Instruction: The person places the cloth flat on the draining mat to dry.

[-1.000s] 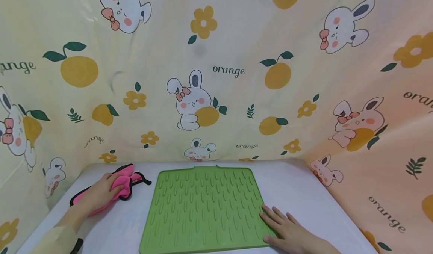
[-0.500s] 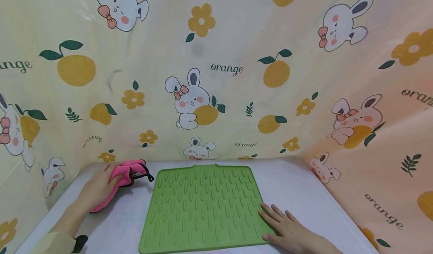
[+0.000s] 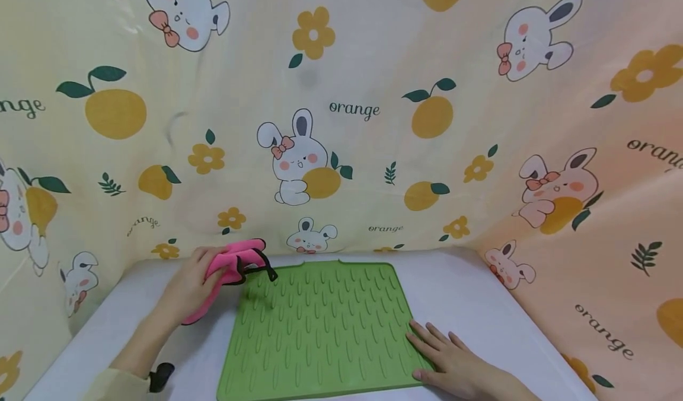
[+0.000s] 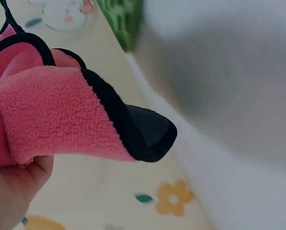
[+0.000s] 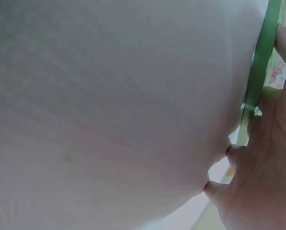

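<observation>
My left hand (image 3: 189, 285) grips a bunched pink cloth (image 3: 235, 264) with black edging, held up over the far left corner of a green ridged mat (image 3: 320, 324). A thin black hanging loop dangles from the cloth. Seen from the left wrist, the plush pink cloth (image 4: 61, 110) folds over and its dark underside shows at one corner. Fingers spread, my right hand (image 3: 453, 359) rests on the mat's near right edge. The right wrist view has that hand (image 5: 263, 177) along the edge of the green mat (image 5: 260, 62).
A white tabletop (image 3: 459, 294) carries the mat. Behind it and along both sides hangs a pale curtain (image 3: 363, 152) printed with rabbits, oranges and flowers. A black strap end (image 3: 161, 377) sticks out by the left sleeve (image 3: 120, 386).
My left hand has lifted the pink cloth off the table's left side and carried it right, to the mat's far left corner. The right hand stays at the mat's edge.
</observation>
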A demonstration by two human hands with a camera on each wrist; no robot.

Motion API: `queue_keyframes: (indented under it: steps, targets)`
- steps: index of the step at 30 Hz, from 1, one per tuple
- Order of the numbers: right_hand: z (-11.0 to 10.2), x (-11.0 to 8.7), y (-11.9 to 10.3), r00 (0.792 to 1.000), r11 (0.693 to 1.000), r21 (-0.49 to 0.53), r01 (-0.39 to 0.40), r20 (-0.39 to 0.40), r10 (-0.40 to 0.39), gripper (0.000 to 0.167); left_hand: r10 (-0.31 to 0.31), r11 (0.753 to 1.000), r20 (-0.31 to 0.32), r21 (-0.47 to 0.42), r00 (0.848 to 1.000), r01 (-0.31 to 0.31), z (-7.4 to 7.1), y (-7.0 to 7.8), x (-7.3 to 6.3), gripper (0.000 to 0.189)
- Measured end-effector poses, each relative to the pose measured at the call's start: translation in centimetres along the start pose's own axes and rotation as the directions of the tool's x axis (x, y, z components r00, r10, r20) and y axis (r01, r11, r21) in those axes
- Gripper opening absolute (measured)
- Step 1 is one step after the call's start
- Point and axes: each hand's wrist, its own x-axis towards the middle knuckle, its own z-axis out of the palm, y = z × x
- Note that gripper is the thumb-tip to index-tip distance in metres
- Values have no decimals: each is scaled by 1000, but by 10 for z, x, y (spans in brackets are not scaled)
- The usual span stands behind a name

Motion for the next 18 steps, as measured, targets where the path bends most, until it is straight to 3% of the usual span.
queue_keyframes:
  steps: [7, 18]
  targets:
    - [-2, 1, 0, 1000, 1000, 3, -6, 2, 6, 79, 91, 996, -18, 5, 996, -91, 24, 32, 13, 39]
    - [-1, 0, 0, 1000, 1000, 4, 21, 1, -21, 77, 201, 979, 47, 27, 978, -203, 61, 73, 23, 42]
